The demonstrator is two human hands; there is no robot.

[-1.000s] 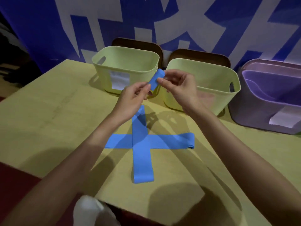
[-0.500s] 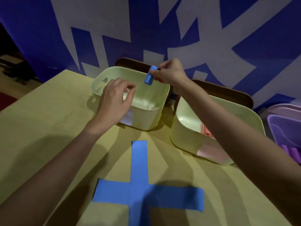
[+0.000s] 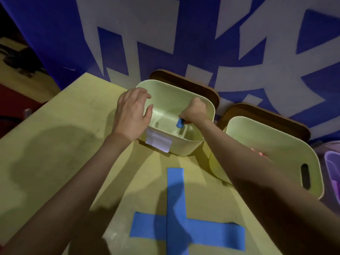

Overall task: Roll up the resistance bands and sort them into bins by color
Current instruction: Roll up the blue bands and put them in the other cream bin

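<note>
Hands reach over the green bin [image 3: 184,148]: right hand [image 3: 196,112] inside it, grip pinching a rolled blue band [image 3: 180,123]; left hand [image 3: 132,115] spread open, empty, above its near-left rim.

Rolled blue band [image 3: 180,123] inside left green bin [image 3: 185,148]

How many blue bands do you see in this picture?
3. One rolled band is in the right hand inside the left green bin. Two flat bands lie crossed on the table: one lengthwise, one crosswise. More may be hidden.
</note>
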